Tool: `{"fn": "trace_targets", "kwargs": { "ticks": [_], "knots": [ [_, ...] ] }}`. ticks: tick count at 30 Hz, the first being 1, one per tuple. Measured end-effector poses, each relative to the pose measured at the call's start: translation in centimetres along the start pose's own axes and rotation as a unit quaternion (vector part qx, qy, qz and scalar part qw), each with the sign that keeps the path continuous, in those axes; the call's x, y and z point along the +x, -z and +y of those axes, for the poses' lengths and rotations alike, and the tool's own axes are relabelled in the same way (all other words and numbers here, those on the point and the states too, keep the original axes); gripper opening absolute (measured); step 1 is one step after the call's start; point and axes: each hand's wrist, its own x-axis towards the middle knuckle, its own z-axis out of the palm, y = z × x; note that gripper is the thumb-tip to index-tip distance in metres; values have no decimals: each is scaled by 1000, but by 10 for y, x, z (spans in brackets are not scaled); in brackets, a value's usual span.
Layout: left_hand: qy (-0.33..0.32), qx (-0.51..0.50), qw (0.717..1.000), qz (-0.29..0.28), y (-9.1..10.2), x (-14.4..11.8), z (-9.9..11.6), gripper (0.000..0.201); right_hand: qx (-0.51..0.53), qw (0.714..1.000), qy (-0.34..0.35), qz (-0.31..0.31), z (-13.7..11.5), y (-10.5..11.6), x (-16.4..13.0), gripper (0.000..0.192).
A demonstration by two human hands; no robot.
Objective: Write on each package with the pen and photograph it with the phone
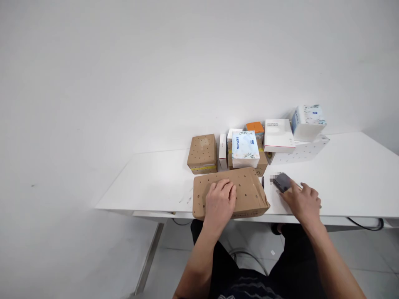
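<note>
A long cardboard box (249,187) dotted with dark marks lies at the table's front edge, jutting slightly past it. My left hand (220,201) rests on its top, fingers slightly bent and not wrapped around it. To the right, my right hand (302,199) has its thumb and index finger at the edges of a dark grey phone (283,182); the other fingers are loosely bent. Part of the phone's far left end is blurred out. A small dark round item (262,182) shows beside the box's right end, mostly hidden.
Behind stand a square cardboard box (202,151), a thin white box (222,151), a blue-white tissue pack (245,147) on another carton, an orange box (254,127), a white power bank box (279,135) on a spotted white box (302,153), and a second tissue pack (308,122). The wall is behind.
</note>
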Motion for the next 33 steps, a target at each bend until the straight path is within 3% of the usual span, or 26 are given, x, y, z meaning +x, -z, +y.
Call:
{"fn": "trace_targets", "kwargs": {
  "ticks": [2, 6, 13, 17, 19, 21, 23, 25, 28, 30, 33],
  "knots": [
    [0, 1, 1000, 0, 0, 0, 0, 19, 2, 999, -37, -39, 15, 0, 3, 64],
    [2, 6, 1000, -4, 1, -1, 1, 20, 39, 993, -7, -107, 27, -4, 9, 63],
    [4, 5, 1000, 5, 2, -2, 3, 18, 63, 995, 3, -75, 25, -6, 9, 60],
    [-5, 8, 1000, 16, 1, -4, 3, 19, 208, 974, -59, -68, 29, 11, 2, 67],
    [-8, 11, 1000, 23, 1, -4, 3, 19, 363, 917, -141, -88, 29, 29, -9, 69],
    [-6, 14, 1000, 24, 1, -4, 3, 19, 548, 805, -195, -115, 25, 49, -24, 65],
    [-7, 14, 1000, 22, 0, -4, 3, 20, 697, 676, -194, -138, 14, 73, -42, 60],
    [-7, 14, 1000, 22, 0, -4, 3, 20, 778, 584, -176, -152, -4, 97, -57, 60],
    [0, 15, 1000, 24, 1, -4, 4, 20, 827, 449, -202, -270, -43, 128, -70, 63],
    [2, 17, 1000, 18, 3, -3, 5, 19, 831, 377, -218, -345, -72, 143, -72, 62],
    [6, -3, 1000, -7, 10, -4, 4, 13, 836, 327, -148, -416, -112, 150, -73, 62]
  ]
}}
